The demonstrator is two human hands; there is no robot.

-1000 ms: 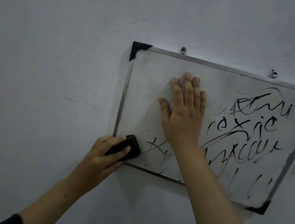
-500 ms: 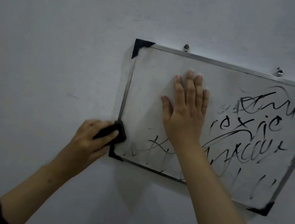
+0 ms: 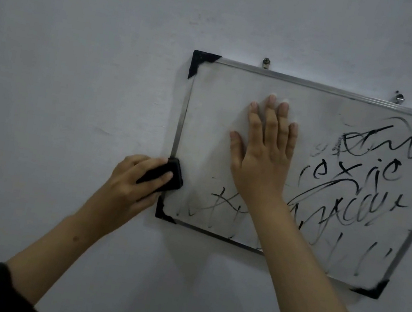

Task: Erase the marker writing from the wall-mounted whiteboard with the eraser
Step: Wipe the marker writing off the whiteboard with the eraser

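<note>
Gripping eraser (image 3: 168,176) under left hand (image 3: 130,186) fingers, at whiteboard (image 3: 217,130) edge

A plain indoor room: a small whiteboard (image 3: 306,173) hung on screws (image 3: 266,62) in a bare painted wall (image 3: 80,51).

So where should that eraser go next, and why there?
Probably a sweep rightward along the bottom. The left hand holds the eraser at the whiteboard's left edge, faint strokes lie just beside it, and the right hand presses flat on the board.
</note>
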